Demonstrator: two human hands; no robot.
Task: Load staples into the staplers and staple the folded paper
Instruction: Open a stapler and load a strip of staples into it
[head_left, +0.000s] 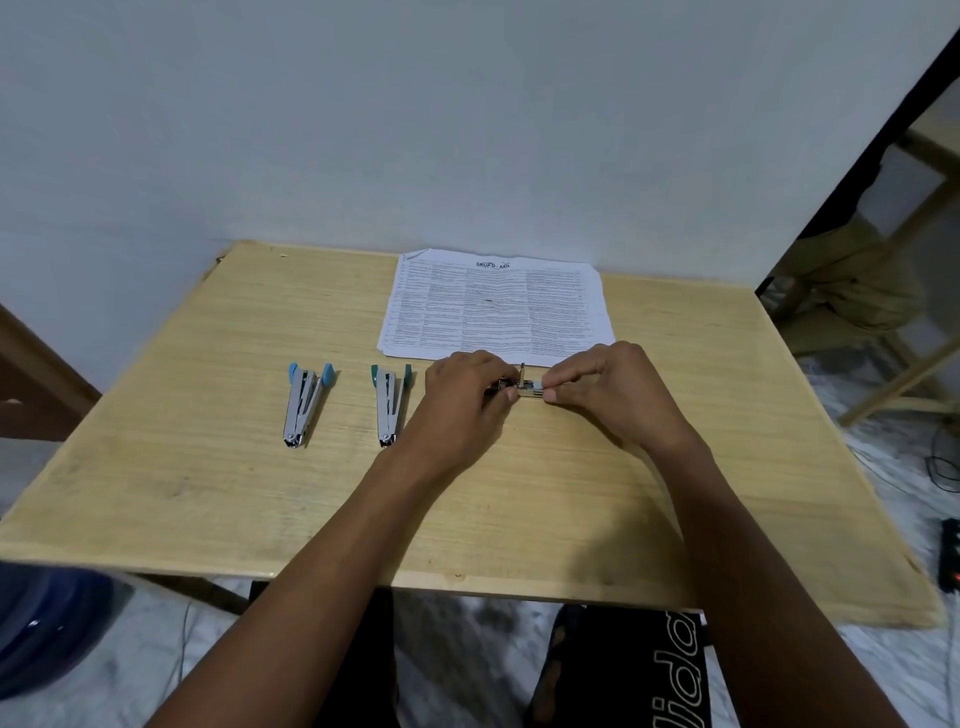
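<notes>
On the wooden table (208, 493) lie two staplers spread open: one with light blue ends (305, 402) on the left, one with teal ends (390, 405) beside it. Between my hands sits a third small metal stapler (524, 388), with a metal part standing up from it. My left hand (462, 400) grips its left end. My right hand (613, 389) pinches its right end between thumb and fingers. Just behind my hands lies the printed paper (493, 306), flat near the table's far edge.
The table stands against a pale wall (467, 130). A wooden rack (893, 291) is at the right, cables and a black power strip (950, 561) lie on the floor there, and a blue container (41, 629) sits low at the left.
</notes>
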